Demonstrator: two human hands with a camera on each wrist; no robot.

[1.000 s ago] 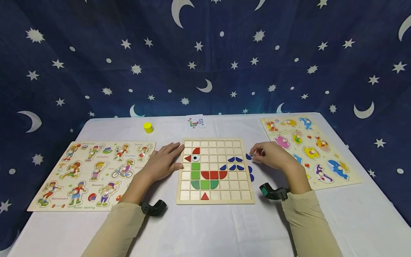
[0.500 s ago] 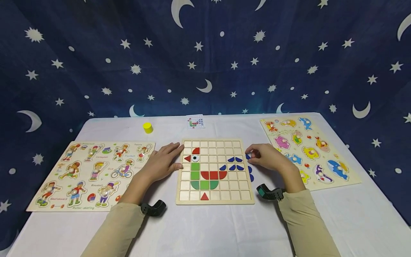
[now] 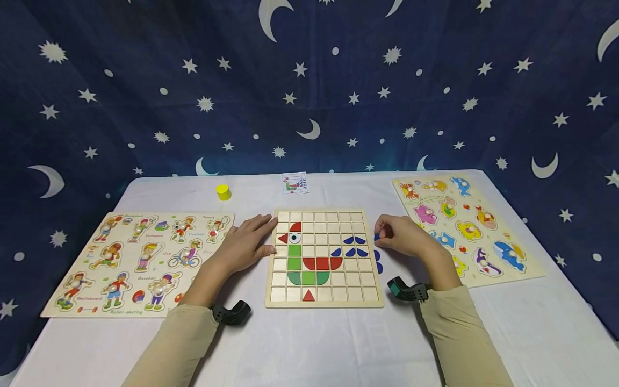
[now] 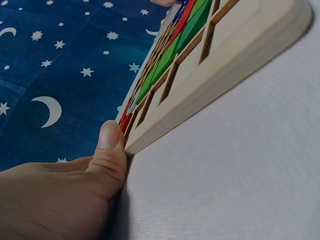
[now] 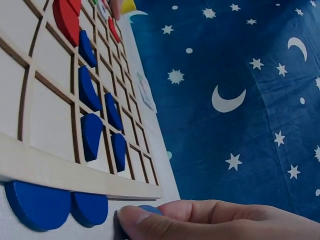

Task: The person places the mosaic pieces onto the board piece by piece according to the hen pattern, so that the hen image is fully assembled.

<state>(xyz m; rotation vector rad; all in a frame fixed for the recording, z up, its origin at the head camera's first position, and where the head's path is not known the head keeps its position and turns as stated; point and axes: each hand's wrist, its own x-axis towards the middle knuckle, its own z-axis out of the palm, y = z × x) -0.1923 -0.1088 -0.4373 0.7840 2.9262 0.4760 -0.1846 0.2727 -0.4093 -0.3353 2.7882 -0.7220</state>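
A wooden grid board (image 3: 309,305) lies mid-table. Red, green and blue flat pieces and a white eye tile sit in its squares, forming a bird-like picture. My left hand (image 3: 247,244) rests at the board's left edge with fingers extended; in the left wrist view its thumb (image 4: 109,137) presses the board's corner. Just off the right edge, my right hand (image 3: 403,235) pinches a blue half-round piece (image 5: 150,209) between thumb and fingers, which partly hide it. Two more blue half-round pieces (image 5: 40,205) lie on the cloth along that edge.
A sports-figure puzzle board (image 3: 130,263) lies at left, a sea-animal puzzle board (image 3: 466,231) at right. Behind the grid are a small picture card (image 3: 294,183) and a yellow cylinder (image 3: 223,192). A starry dark-blue curtain (image 3: 309,80) hangs beyond the white-covered table.
My right hand has shifted slightly toward me, and its fingers have closed over the blue piece beside the board. My left hand and the pieces on the grid stay put.
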